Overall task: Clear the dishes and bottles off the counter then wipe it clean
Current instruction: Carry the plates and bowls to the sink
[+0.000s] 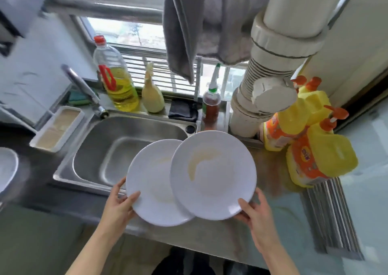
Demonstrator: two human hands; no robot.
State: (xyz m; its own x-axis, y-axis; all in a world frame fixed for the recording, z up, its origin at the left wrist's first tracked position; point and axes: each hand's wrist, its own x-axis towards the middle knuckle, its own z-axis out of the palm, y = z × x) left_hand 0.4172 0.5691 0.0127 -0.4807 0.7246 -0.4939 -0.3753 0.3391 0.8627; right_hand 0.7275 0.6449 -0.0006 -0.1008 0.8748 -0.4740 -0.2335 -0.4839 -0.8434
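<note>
We've got two white plates up over the sink's (84, 148) right edge: our left hand (117, 203) pinches the lower plate (151, 182) at its near-left rim, our right hand (255, 207) grips the upper plate (213, 175) at its near-right rim. Both face up, round with no long axis, the upper overlapping the lower, its far rim tipped toward the sauce bottle (210, 107).

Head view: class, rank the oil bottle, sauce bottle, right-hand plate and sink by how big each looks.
1. sink
2. right-hand plate, though nearness to the camera inflates it
3. oil bottle
4. sauce bottle
</note>
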